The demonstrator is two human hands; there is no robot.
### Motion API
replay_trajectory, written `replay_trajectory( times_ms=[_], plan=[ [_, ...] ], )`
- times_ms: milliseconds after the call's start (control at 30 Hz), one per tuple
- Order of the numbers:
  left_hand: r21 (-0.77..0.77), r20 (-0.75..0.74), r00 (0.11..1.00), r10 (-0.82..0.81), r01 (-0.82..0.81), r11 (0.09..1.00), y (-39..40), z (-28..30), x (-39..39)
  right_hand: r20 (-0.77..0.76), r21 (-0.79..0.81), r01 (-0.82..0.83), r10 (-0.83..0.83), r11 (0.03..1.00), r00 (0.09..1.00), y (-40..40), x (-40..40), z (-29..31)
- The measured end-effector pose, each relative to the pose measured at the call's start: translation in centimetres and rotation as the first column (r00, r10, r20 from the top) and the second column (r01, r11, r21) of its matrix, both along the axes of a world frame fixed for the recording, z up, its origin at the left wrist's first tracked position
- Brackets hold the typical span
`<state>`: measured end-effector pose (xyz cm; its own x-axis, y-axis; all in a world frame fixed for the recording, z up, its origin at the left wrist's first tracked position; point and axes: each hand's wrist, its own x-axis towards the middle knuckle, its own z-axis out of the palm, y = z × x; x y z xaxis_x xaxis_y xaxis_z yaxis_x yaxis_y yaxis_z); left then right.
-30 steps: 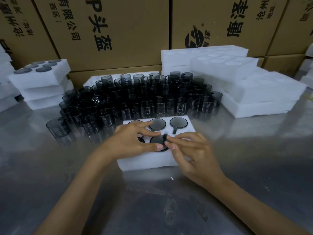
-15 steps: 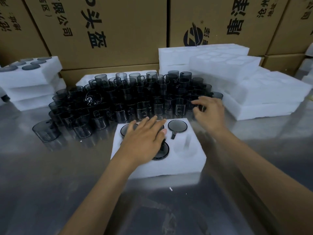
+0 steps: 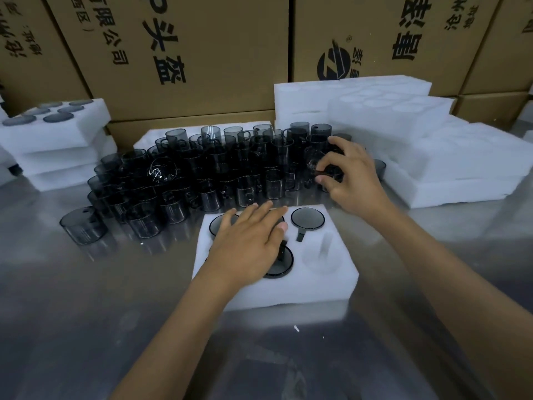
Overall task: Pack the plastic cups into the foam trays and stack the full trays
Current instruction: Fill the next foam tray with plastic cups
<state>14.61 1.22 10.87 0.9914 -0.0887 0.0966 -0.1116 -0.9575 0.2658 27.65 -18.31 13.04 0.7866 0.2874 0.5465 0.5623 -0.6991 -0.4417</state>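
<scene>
Head view looks down on a shiny metal table (image 3: 86, 313), where a white foam tray (image 3: 288, 290) sits nearest, square in front of the person. The left hand (image 3: 248, 243) lies flat on the tray with its fingers straight and spread, covering the left and middle pockets; dark cups already seated show around it, one at the near middle (image 3: 284, 264) under the thumb side and one at the far right (image 3: 307, 217) with its handle in the slot. The near right pocket (image 3: 321, 255) of the tray holds nothing.

Just beyond the tray's far right corner, the right hand (image 3: 350, 180) reaches into the crowd of loose smoky plastic cups (image 3: 202, 174), its fingers curled round one cup (image 3: 323, 166) at the right end of the group. The cups stand packed together in rows across the table, and one cup (image 3: 82, 225) stands apart at the near left.

Farther left, a stack of filled trays (image 3: 54, 145) rises with dark cup bases showing on top. To the right, unfilled foam trays (image 3: 432, 157) are piled in steps. Behind everything stands a wall of brown cardboard boxes (image 3: 202, 53) with black printed characters.
</scene>
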Motion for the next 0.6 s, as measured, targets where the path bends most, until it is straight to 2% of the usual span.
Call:
replay_trajectory(
  times_ms=[67,133,200,267,333,400,433,500,600],
  plan=[
    [-0.063,0.086,0.996,0.006,0.000,0.998,0.0,0.3,-0.3,-0.064,0.141,-0.062,0.072,0.988,0.995,-0.2,-2.2,0.9],
    [-0.104,0.293,0.956,0.007,0.024,0.994,-0.3,0.8,-0.8,-0.117,0.300,-0.071,0.111,0.951,0.987,-0.2,-4.6,1.2],
    [-0.129,0.501,0.865,-0.020,0.098,0.987,-1.0,1.1,-1.4,-0.189,0.492,-0.033,0.144,0.870,0.971,0.0,-6.9,1.3],
    [-0.159,0.622,0.780,-0.064,0.206,0.965,-2.2,1.1,-1.7,-0.228,0.674,0.006,0.200,0.739,0.953,0.4,-9.0,1.3],
    [-0.181,0.642,0.758,-0.114,0.294,0.939,-3.6,1.2,-1.5,-0.255,0.811,0.061,0.256,0.582,0.932,0.8,-10.5,1.1],
    [-0.201,0.614,0.775,-0.148,0.335,0.920,-4.8,1.3,-1.2,-0.285,0.890,0.119,0.333,0.441,0.899,1.2,-11.4,0.8],
    [-0.217,0.600,0.785,-0.155,0.347,0.913,-5.3,1.4,-1.1,-0.302,0.895,0.143,0.338,0.422,0.891,1.2,-11.7,0.6],
    [-0.278,0.591,0.792,-0.150,0.375,0.885,-5.8,1.4,-0.7,-0.310,0.879,0.138,0.328,0.456,0.892,1.2,-12.0,0.3],
    [-0.465,0.564,0.821,-0.088,0.404,0.788,-5.7,1.6,-0.5,-0.235,0.862,0.013,0.378,0.506,0.896,0.7,-12.4,-0.1]
  ],
)
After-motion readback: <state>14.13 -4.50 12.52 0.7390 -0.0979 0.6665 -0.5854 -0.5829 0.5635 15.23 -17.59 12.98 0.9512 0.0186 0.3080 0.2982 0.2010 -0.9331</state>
